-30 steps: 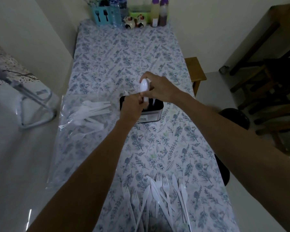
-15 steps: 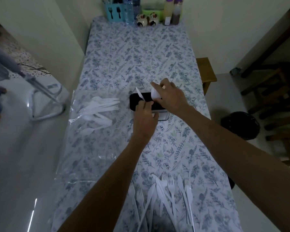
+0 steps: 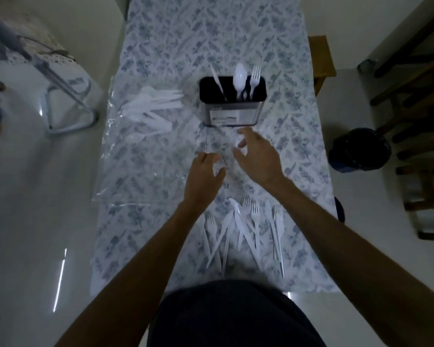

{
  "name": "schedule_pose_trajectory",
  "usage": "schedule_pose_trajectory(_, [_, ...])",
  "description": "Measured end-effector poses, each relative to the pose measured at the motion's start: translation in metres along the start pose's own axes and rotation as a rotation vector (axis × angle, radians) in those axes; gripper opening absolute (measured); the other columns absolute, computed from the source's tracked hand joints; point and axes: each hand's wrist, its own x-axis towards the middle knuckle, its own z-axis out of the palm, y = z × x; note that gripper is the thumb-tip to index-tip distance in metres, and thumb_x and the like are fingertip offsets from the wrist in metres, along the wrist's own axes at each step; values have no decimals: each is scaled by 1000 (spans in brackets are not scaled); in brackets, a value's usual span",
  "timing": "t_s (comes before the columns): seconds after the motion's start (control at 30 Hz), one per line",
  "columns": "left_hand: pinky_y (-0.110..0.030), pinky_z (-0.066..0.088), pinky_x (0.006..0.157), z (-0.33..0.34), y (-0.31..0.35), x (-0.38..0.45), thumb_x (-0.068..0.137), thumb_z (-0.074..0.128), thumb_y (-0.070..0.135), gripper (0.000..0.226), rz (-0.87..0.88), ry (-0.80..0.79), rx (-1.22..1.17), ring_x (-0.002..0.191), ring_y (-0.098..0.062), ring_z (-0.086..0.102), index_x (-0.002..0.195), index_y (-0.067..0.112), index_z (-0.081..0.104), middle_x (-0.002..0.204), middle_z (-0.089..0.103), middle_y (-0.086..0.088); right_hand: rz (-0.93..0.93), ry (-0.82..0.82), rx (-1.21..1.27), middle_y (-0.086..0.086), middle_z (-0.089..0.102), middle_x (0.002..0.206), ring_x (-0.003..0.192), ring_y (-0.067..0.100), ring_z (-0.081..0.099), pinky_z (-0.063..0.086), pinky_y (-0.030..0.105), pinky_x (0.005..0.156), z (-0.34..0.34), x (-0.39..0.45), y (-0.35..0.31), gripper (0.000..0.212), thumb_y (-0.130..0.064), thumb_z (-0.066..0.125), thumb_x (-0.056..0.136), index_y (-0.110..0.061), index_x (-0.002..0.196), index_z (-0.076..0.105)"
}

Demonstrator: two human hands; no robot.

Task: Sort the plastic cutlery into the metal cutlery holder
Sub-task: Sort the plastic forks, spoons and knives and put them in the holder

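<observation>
Table (image 3: 161,246) with a floral cloth filled the view, pale floor on both sides, a dark bin (image 3: 358,150) to the right. Metal cutlery holder (image 3: 232,113) stood upright mid-table, already holding a knife (image 3: 217,82), spoon (image 3: 239,77) and fork (image 3: 254,76). Loose plastic cutlery (image 3: 243,231) lay fanned near me; a second batch (image 3: 153,106) sat on clear plastic, left. My left hand (image 3: 203,179) and right hand (image 3: 257,156) hovered empty, fingers spread. Pieces looked light, thin, bendy and slippery; I judged the handle middle the best pinch.
</observation>
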Motion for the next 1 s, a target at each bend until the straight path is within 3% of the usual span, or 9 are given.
schedule_pose_trajectory(0.2, [-24,46,86,-5,-21,-74,96,67,21,28,-122,-89,-30,98,-14,56,121,9,64,115,60,-7,246,-171,-99,-6,66,88,75,16,63,52,29,62,45,-140,1,13,-39,54,96,-25,98,56])
schedule_pose_trajectory(0.3, [-21,41,82,-3,-31,-109,96,67,22,26,-183,-96,-30,94,-11,56,119,10,65,111,61,-6,329,-314,-111,-7,57,70,62,15,58,41,27,53,60,-187,-6,20,-40,57,93,-25,80,53])
schedule_pose_trajectory(0.4, [-24,47,83,-1,-37,-135,96,67,24,24,-228,-111,-56,97,-15,62,117,12,66,111,64,-5,406,-381,-57,-3,61,72,66,16,61,45,28,57,82,-209,-20,30,-49,59,91,-21,81,57])
schedule_pose_trajectory(0.57, [-18,45,78,-8,-42,-152,94,69,21,19,-213,-149,-89,92,-12,63,111,12,67,104,67,-3,467,-358,-126,7,69,78,74,25,69,55,33,60,103,-210,-39,33,-39,55,93,-12,79,66])
schedule_pose_trajectory(0.7, [-7,44,75,-13,-48,-150,95,69,21,14,-200,-237,-113,89,-10,65,107,14,69,99,70,3,562,-332,-115,4,60,71,64,21,59,41,25,52,106,-213,-43,22,-33,56,87,-15,74,57])
schedule_pose_trajectory(0.77, [-1,41,73,-15,-49,-148,95,69,18,11,-190,-275,-111,88,-9,65,105,13,71,97,70,4,616,-285,-114,6,63,69,61,22,60,43,25,51,108,-218,-45,28,-36,53,87,-14,73,61])
schedule_pose_trajectory(0.87, [1,42,71,-16,-48,-146,95,69,17,10,-178,-317,-135,87,-8,66,104,12,72,99,73,1,679,-226,-94,10,67,72,65,26,67,50,29,54,114,-220,-51,35,-38,50,90,-10,75,66])
schedule_pose_trajectory(1.0, [-2,43,70,-22,-42,-144,96,66,22,14,-205,-392,-203,88,-4,64,106,15,73,96,69,9,772,-198,-44,7,67,68,61,23,67,48,25,49,117,-214,-60,22,-28,61,83,-11,72,68])
